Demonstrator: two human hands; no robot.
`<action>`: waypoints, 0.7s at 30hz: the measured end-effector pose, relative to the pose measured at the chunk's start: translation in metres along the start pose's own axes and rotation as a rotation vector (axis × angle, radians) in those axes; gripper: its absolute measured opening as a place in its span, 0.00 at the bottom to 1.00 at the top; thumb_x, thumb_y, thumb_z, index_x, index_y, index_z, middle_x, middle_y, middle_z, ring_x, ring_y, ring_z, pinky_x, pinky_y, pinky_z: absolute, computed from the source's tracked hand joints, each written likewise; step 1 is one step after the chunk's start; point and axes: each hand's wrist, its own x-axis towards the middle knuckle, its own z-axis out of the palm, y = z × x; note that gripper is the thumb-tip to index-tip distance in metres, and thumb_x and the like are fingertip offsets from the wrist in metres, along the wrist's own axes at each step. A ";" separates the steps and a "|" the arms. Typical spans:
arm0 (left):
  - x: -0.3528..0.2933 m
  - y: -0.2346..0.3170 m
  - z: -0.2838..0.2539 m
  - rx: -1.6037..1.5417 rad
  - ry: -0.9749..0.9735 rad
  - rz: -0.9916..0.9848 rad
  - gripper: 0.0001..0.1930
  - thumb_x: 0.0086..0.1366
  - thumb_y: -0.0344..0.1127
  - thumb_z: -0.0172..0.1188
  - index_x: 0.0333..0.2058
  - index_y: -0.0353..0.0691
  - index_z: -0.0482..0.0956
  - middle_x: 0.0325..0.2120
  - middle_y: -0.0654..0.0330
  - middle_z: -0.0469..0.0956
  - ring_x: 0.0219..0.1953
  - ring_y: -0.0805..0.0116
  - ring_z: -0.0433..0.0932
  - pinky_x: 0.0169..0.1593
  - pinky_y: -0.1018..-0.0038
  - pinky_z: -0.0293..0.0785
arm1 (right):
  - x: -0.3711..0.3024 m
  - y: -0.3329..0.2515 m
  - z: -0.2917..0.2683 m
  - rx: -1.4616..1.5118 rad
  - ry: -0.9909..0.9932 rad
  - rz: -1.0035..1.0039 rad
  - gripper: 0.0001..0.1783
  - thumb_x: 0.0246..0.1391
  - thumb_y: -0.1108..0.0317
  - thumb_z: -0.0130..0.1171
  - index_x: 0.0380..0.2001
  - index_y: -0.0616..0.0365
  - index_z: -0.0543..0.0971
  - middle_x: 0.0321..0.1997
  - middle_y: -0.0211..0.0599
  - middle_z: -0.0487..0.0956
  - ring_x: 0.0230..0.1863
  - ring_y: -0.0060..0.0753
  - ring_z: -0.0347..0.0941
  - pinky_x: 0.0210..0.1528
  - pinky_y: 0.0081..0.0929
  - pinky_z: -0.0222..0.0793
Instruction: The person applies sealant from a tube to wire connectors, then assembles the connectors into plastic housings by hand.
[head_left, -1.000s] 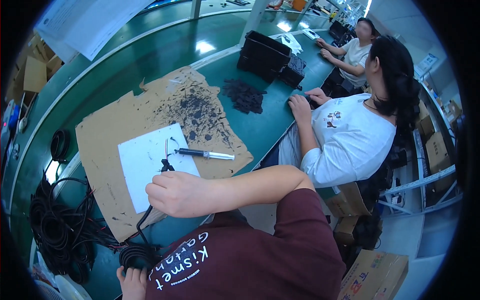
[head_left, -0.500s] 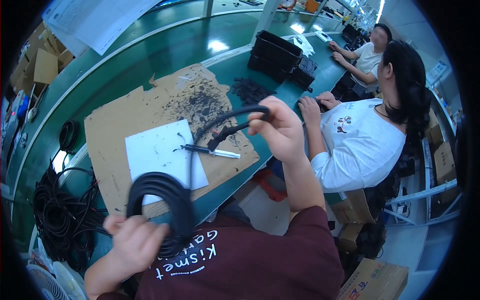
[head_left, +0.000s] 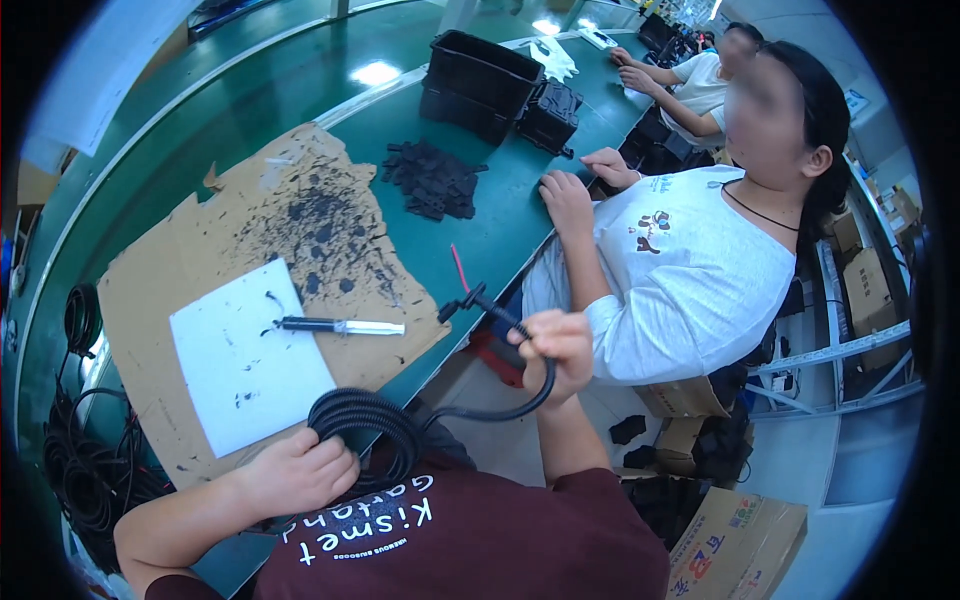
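Observation:
My left hand (head_left: pixel 305 470) grips a coil of black corrugated tubing (head_left: pixel 375 425) close to my body, its fingers wrapped over the near side. In my right hand (head_left: pixel 560 350) is the free end of the same tubing, pinched between thumb and fingers. Between the hands, the loose length sags in a curve. Past my right fingers, the end carries small black branched fittings (head_left: pixel 472 300), and a thin red wire (head_left: pixel 459 268) sticks up from them. The end hangs over the bench's front edge.
A stained cardboard sheet (head_left: pixel 150 290) bears a white board (head_left: pixel 240 370) and a slim tool with black handle and pale blade (head_left: pixel 340 326). Black flat pieces (head_left: pixel 432 180) lie heaped near a black crate (head_left: pixel 480 85). Coiled cables (head_left: pixel 90 470) sit left. A co-worker (head_left: pixel 690 250) sits close right.
My right hand has come down and nearer my body, turning the tubing's end away from the coil. The coil has settled lower in my left hand. The view has shifted right; the nearest co-worker's head has turned.

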 end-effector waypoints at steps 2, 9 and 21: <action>0.004 -0.003 0.003 -0.124 -0.083 0.058 0.15 0.51 0.35 0.52 0.38 0.39 0.76 0.26 0.68 0.70 0.36 0.73 0.70 0.39 0.77 0.62 | -0.009 0.001 -0.001 0.009 -0.008 0.006 0.14 0.43 0.83 0.64 0.33 0.60 0.73 0.36 0.38 0.70 0.32 0.35 0.75 0.32 0.26 0.77; 0.068 -0.045 -0.031 -0.596 -0.059 -0.157 0.21 0.50 0.30 0.58 0.46 0.34 0.73 0.23 0.62 0.74 0.27 0.65 0.74 0.32 0.71 0.67 | -0.023 0.014 -0.012 -0.037 -0.035 -0.009 0.18 0.39 0.83 0.67 0.35 0.60 0.74 0.39 0.39 0.70 0.34 0.36 0.76 0.33 0.25 0.77; 0.143 -0.049 0.004 -0.746 0.263 -0.533 0.18 0.56 0.31 0.60 0.45 0.31 0.75 0.12 0.60 0.72 0.14 0.65 0.71 0.21 0.73 0.65 | -0.022 0.022 -0.005 -0.073 -0.116 -0.173 0.19 0.37 0.80 0.69 0.34 0.61 0.72 0.40 0.38 0.69 0.32 0.38 0.76 0.28 0.28 0.79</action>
